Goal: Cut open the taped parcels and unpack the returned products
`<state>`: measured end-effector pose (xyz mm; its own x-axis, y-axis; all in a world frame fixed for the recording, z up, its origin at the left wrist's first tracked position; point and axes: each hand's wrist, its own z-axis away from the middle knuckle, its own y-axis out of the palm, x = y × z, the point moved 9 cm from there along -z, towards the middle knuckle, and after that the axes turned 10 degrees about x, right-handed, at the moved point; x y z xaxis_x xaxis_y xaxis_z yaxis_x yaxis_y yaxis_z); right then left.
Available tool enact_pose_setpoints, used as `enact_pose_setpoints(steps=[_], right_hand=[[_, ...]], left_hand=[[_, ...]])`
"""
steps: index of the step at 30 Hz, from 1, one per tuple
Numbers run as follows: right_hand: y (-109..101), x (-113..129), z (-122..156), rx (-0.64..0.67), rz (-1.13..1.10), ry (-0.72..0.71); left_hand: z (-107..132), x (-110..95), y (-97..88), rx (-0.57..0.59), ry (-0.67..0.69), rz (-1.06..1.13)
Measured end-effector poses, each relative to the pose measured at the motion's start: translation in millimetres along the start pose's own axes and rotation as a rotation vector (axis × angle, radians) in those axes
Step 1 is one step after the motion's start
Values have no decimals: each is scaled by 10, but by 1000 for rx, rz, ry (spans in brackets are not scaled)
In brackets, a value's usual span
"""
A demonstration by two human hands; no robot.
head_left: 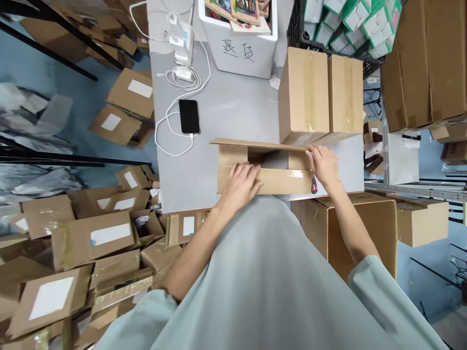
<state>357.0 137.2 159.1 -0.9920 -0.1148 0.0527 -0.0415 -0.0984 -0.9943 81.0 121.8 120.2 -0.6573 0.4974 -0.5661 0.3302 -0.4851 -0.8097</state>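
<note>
A packing warehouse: labelled parcels [83, 243] heaped on the floor, cartons [314, 97] on a packing table [226, 112].

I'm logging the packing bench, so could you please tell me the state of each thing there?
small carton, top flaps open.
left hand, flat on its near flap.
right hand, on its right end; grip unclear.
tall cartons, taped shut.
phone, screen dark, plugged in.
white bin, open, books inside.

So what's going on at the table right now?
A person stands at a grey table with both hands on an open cardboard box. The left hand lies on its near side; the right hand is at its right end. Two taped boxes stand just behind, and a phone lies to the left.
</note>
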Motion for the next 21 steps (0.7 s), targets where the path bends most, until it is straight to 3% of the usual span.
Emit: enact_pose_setpoints(steps=[3,7,14,18,21], right_hand=[[-27,-51,-147,-6,6,21],[-37,-100,-305,19,-22,27],[-22,-137,-612,36,-44,24],[-45,-78,-743,60,-72,-60],[-86,41,-684,93,-67,-176]], left_hand=[[124,-154,-184,-40,29,-58],[474,-411,-393,-91,88,-114],[965,-668,-242,-98,146,-189],[1030,-712,-142,-90,119,-234],[996,-675,-144,-113,92,-228]])
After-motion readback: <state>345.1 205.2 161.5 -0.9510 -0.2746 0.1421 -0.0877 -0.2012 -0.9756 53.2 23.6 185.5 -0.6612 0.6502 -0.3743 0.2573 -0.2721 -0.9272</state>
